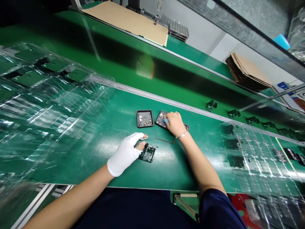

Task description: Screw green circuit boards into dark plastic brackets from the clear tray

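Note:
My left hand [125, 152], in a white glove with thumb and index fingertips bare, is beside a small green circuit board [149, 153]. Its thumb and index finger are apart, with the thumb at the board's left edge. Bare apart from a blue finger cover and a wrist bracelet, my right hand [175, 123] reaches into a dark square tray [157, 122] of small metal parts. Its fingers are curled down and closed; what they pinch is hidden. A similar tray [145, 126] with small shiny parts lies to the left. Between the hands lies a thin L-shaped hex key [164, 140].
Clear plastic trays [78, 92] holding green boards are stacked at the left. Another clear blister tray [254, 159] with dark parts lies at the right. A metal rail [164, 101] and a reflective green panel bound the bench's back. Cardboard sheets [247, 71] stand behind it.

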Demonstrator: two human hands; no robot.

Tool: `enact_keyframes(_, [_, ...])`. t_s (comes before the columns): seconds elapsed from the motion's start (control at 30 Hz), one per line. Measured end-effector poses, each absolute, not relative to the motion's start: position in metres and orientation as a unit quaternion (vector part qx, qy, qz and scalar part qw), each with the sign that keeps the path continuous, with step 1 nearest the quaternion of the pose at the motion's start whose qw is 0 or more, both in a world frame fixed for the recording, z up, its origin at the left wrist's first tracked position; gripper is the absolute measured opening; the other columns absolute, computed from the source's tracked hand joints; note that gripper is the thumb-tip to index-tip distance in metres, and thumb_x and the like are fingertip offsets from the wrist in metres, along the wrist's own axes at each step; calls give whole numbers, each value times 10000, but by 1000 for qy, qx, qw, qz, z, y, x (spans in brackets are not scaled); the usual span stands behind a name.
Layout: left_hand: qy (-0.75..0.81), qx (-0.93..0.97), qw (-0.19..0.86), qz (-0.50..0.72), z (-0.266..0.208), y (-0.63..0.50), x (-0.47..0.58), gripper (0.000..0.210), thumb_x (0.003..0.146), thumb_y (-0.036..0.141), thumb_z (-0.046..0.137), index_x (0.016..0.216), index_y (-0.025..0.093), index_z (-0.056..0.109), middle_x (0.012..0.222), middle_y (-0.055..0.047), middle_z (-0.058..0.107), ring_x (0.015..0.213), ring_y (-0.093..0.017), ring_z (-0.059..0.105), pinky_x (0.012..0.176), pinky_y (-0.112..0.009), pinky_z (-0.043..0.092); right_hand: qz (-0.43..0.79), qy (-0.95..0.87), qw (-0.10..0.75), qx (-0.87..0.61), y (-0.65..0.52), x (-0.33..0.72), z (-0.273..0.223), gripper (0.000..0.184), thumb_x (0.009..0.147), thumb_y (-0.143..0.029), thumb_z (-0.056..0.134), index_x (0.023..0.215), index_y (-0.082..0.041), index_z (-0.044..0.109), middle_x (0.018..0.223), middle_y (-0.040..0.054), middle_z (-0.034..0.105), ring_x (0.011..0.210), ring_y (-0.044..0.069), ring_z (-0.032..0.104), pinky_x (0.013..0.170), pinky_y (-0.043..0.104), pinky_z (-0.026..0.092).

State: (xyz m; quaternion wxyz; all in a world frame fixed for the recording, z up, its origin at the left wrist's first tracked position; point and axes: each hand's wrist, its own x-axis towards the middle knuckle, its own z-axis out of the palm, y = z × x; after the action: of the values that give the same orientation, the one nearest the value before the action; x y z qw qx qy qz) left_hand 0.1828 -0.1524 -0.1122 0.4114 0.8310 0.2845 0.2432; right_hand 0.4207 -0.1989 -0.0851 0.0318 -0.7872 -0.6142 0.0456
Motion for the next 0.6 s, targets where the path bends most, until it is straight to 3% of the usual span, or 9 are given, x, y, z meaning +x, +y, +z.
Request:
enact_keyframes(0.1, [272, 831, 408, 264, -100, -157, 179, 225, 886, 302, 454, 868, 191, 650, 901, -41, 714, 826, -178, 671, 761, -294, 536, 42, -663, 175, -726, -229, 394, -65, 190, 876, -134, 382, 892, -191, 562, 882, 74, 612, 883, 217, 541, 976, 420, 366])
enact_keyframes(0.17, [238, 841, 418, 247, -88, -162, 177, 253, 905, 320, 449, 810, 204, 652, 816, -21, 707, 739, -162, 658, 683, -267, 523, 58, -717, 263, -643, -252, 371, -59, 149, 852, -154, 406, 883, -221, 535, 850, 46, 612, 857, 205, 552, 1020, 451, 345])
enact_keyframes(0.3, [169, 866, 426, 200, -72, -172, 177, 394, 929, 392, 411, 609, 214, 557, 586, 18, 585, 554, -139, 547, 551, -258, 456, 54, -747, 317, -581, -283, 333, -71, 226, 785, -125, 448, 957, -252, 524, 877, 24, 626, 852, 190, 571, 1065, 486, 314])
enact_keyframes(0.4, [172, 870, 420, 190, -71, -173, 176, 403, 932, 396, 405, 591, 209, 511, 557, 30, 522, 515, -127, 485, 515, -251, 411, 62, -718, 368, -587, -287, 323, -81, 215, 826, -133, 433, 980, -252, 526, 876, 27, 627, 841, 180, 587, 1036, 475, 361])
enact_keyframes(0.5, [150, 897, 369, 192, -73, -171, 172, 375, 945, 352, 398, 624, 205, 523, 586, 27, 529, 526, -123, 493, 514, -245, 387, 157, -675, 421, -585, -285, 323, -78, 117, 903, -194, 443, 950, -239, 541, 857, 37, 626, 826, 169, 595, 898, 393, 474])
enact_keyframes(0.6, [86, 941, 241, 220, -73, -168, 167, 376, 955, 316, 390, 627, 200, 534, 571, 13, 522, 514, -135, 487, 497, -263, 338, 269, -631, 434, -585, -285, 326, -70, 87, 917, -239, 491, 878, -220, 565, 834, 37, 614, 787, 152, 585, 734, 295, 505])
